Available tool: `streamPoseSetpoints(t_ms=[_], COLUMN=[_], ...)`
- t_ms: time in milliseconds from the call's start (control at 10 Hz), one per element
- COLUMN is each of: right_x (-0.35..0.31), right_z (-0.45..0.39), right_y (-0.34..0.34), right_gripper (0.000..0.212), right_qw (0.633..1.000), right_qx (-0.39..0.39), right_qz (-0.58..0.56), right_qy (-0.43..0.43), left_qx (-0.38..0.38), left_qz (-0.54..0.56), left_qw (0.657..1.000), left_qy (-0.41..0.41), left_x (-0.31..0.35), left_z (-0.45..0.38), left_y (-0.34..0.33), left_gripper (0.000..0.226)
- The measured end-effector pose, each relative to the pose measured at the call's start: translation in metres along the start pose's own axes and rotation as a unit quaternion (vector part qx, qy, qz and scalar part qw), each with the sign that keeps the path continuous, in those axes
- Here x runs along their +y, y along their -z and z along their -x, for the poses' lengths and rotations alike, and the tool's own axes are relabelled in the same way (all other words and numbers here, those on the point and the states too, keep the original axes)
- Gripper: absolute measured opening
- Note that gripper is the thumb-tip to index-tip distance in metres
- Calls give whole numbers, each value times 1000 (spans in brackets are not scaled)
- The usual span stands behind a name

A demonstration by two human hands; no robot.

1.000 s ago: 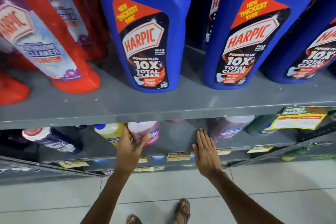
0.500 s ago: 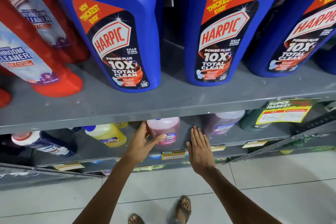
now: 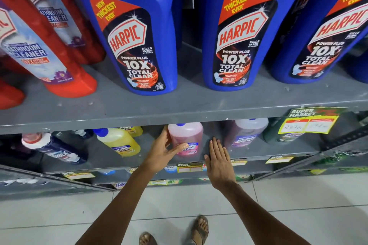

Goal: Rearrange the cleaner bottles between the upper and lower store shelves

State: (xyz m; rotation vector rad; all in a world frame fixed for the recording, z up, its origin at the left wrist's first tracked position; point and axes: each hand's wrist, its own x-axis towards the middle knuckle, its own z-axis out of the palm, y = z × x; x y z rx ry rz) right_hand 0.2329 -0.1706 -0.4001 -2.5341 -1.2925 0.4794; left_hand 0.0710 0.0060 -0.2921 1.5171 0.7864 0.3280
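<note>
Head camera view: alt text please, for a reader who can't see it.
A person's left hand cups a pink bottle on the lower shelf, the right hand flat beside it. Blue bottles and red bottles stand on the upper shelf.

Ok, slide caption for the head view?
Left hand cups a pink cleaner bottle on the lower grey shelf; right hand flat beside it.

Pink cleaner bottle (image 3: 186,138) with blue cap, upright on the lower shelf (image 3: 258,150), cupped by the left grip (image 3: 162,152), just left of the flat right grip (image 3: 218,160), blue Harpic bottles (image 3: 137,32) upright above both grips
</note>
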Motion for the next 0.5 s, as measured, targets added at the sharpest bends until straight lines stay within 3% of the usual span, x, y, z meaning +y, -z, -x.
streamPoseSetpoints(t_ms=[200,300,400,500], right_x=[-1,-4,-20,-37], right_z=[0,2,22,44], right_y=[6,14,36,46], right_gripper=[61,61,57,53], right_qw=[1000,999,997,982], right_qx=[-12,-23,21,118], right_qz=[26,26,-74,-147], right_qy=[6,3,0,5], left_qx=[31,50,64,102], left_qz=[-5,-34,-63,-80], left_qw=[999,997,995,992], left_qy=[21,37,39,-2], left_x=[-10,-15,-17,-15], left_z=[5,14,43,65], left_y=[-4,-5,-1,6], left_gripper=[60,66,80,79])
